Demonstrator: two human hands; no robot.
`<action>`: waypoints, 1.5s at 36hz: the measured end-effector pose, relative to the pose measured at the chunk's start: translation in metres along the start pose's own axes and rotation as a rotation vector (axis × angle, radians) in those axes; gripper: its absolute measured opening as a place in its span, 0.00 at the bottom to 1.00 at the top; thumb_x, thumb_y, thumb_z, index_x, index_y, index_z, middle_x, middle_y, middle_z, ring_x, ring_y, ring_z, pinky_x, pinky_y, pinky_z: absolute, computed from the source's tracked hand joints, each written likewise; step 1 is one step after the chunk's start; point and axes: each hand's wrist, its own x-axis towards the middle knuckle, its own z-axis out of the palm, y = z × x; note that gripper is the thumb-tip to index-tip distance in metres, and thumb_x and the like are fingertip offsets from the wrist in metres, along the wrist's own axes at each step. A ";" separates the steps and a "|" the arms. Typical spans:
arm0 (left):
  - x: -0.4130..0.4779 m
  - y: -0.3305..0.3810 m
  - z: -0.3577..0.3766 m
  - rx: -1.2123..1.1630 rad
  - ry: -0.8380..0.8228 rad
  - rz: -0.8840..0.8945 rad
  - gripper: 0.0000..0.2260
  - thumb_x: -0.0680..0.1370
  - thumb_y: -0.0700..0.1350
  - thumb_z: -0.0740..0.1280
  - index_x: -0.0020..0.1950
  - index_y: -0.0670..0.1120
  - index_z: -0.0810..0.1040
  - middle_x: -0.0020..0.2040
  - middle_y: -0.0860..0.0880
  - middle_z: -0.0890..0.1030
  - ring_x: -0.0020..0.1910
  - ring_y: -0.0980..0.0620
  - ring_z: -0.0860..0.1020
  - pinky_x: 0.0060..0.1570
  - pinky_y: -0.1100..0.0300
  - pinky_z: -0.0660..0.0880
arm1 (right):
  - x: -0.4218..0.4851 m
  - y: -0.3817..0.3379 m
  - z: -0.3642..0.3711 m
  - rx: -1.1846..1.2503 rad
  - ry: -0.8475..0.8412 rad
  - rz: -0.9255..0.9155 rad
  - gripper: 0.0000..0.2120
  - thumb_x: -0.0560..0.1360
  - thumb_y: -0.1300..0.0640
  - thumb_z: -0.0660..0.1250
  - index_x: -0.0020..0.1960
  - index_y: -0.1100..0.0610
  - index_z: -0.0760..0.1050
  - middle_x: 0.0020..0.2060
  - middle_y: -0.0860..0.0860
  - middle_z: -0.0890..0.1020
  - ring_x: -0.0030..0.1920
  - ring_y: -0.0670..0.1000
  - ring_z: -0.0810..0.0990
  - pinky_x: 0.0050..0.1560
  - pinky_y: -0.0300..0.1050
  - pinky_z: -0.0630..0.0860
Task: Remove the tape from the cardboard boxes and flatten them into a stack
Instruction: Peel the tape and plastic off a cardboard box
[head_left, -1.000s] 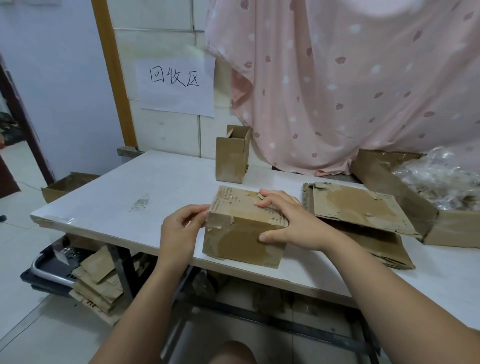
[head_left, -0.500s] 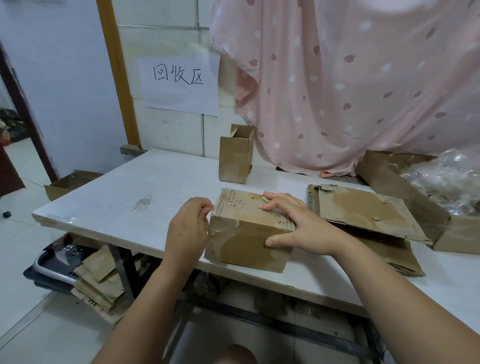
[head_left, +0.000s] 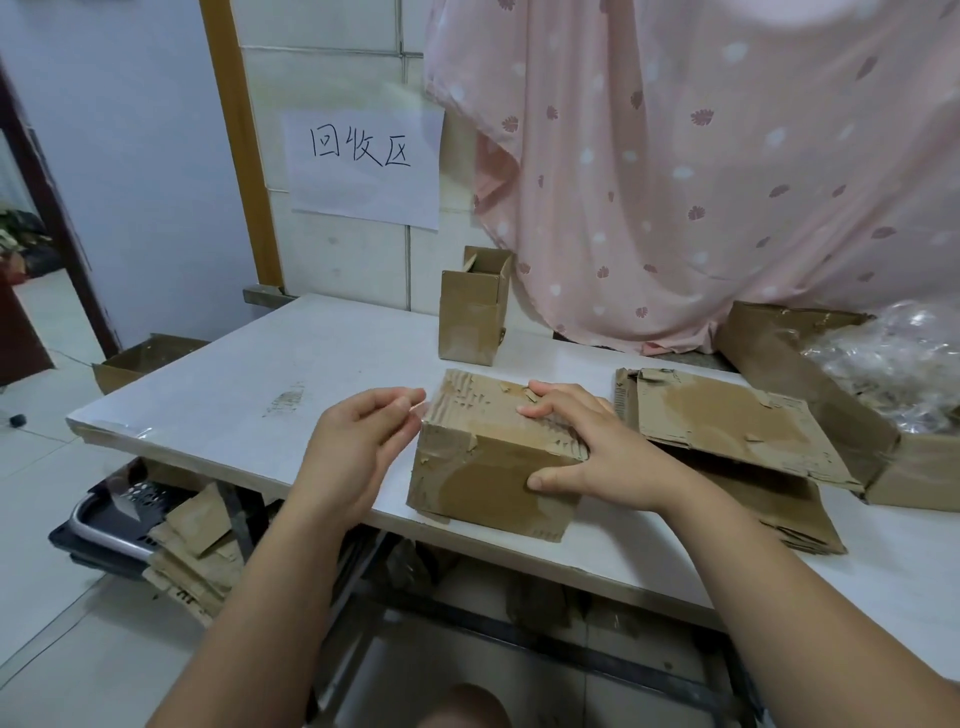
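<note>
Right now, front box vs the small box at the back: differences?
The front box lies low and wide with its top closed; the back box stands tall and narrow with its top flaps open. The right hand holds the front box; nothing touches the back box. The front box's top is torn to the fluting; the back box looks smoother. Both are brown cardboard, unflattened, on the table.

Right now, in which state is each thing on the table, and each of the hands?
taped box: closed, upright at the front edge of the table.
left hand: pinches a tape strip at the box's left corner.
right hand: grips the box, fingers on top, thumb on front.
tall box: upright, top open.
flattened cardboard: lying flat, stacked.
big box: open, holding clear plastic.
</note>
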 end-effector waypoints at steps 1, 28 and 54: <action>0.001 0.000 -0.001 -0.134 0.006 -0.084 0.06 0.79 0.34 0.61 0.52 0.35 0.77 0.54 0.41 0.81 0.57 0.47 0.80 0.60 0.57 0.75 | 0.001 -0.002 0.001 -0.012 0.005 0.002 0.29 0.66 0.45 0.75 0.62 0.34 0.66 0.65 0.29 0.58 0.67 0.38 0.54 0.66 0.46 0.58; 0.020 0.020 0.031 0.557 0.069 0.020 0.16 0.82 0.46 0.56 0.35 0.43 0.67 0.30 0.48 0.69 0.29 0.52 0.66 0.35 0.58 0.65 | -0.004 -0.006 0.006 -0.003 0.058 0.035 0.28 0.67 0.46 0.74 0.64 0.39 0.66 0.67 0.34 0.60 0.69 0.45 0.56 0.65 0.44 0.57; 0.027 0.022 0.023 -0.078 0.172 -0.310 0.16 0.79 0.40 0.63 0.31 0.42 0.68 0.49 0.40 0.79 0.43 0.47 0.80 0.42 0.57 0.78 | 0.000 -0.016 0.007 -0.002 0.013 0.031 0.29 0.67 0.46 0.74 0.64 0.40 0.66 0.60 0.35 0.59 0.64 0.43 0.55 0.59 0.42 0.58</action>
